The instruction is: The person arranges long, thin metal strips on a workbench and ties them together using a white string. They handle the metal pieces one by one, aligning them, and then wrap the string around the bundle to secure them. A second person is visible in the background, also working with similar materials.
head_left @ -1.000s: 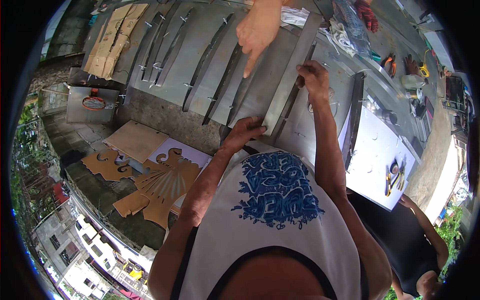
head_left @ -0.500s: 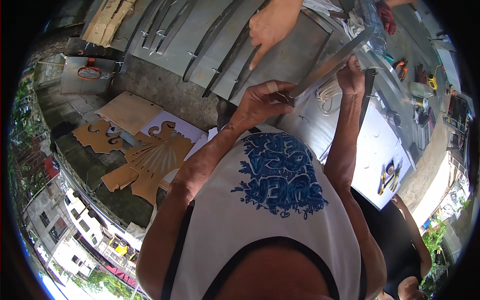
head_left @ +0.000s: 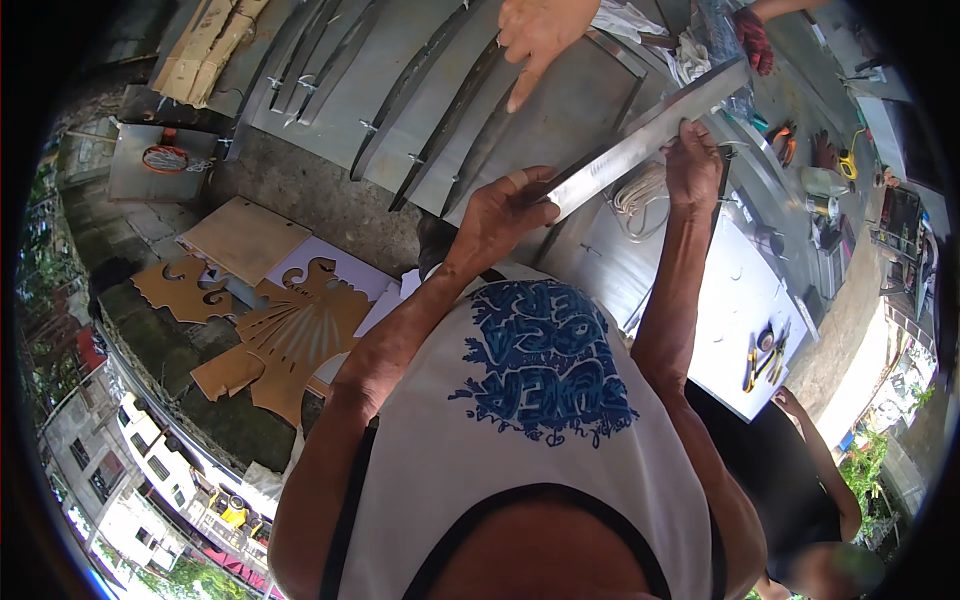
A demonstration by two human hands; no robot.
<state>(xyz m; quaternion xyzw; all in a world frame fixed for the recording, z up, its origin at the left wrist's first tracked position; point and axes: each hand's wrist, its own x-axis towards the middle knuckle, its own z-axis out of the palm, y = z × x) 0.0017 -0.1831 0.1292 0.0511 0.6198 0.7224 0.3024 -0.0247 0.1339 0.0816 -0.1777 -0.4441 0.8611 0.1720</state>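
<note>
A flat, bright metal bar [head_left: 640, 145] is held slantwise above the metal table. My left hand [head_left: 500, 215] grips its near left end, with a light bandage around one finger. My right hand [head_left: 692, 165] pinches its lower edge nearer the far end. Several long dark metal strips [head_left: 425, 85] lie side by side to the left, with small pale ties on them. Over those strips another person's hand [head_left: 540, 40] points a finger downward. Beneath the bar, beside my right wrist, sits a coil of white cord [head_left: 640, 190].
Pliers [head_left: 757, 360] and other small tools lie on a white board [head_left: 745, 300] at the right, near a person in black [head_left: 770, 480]. A red-gloved hand [head_left: 755, 42] shows at the far right. Brown cut-out panels [head_left: 305, 325] rest on the ground at left.
The bar has rolled so its broad shiny face shows, and my left fingers have closed on its end. My right hand has shifted slightly lower. The other person's pointing hand has moved up a little.
</note>
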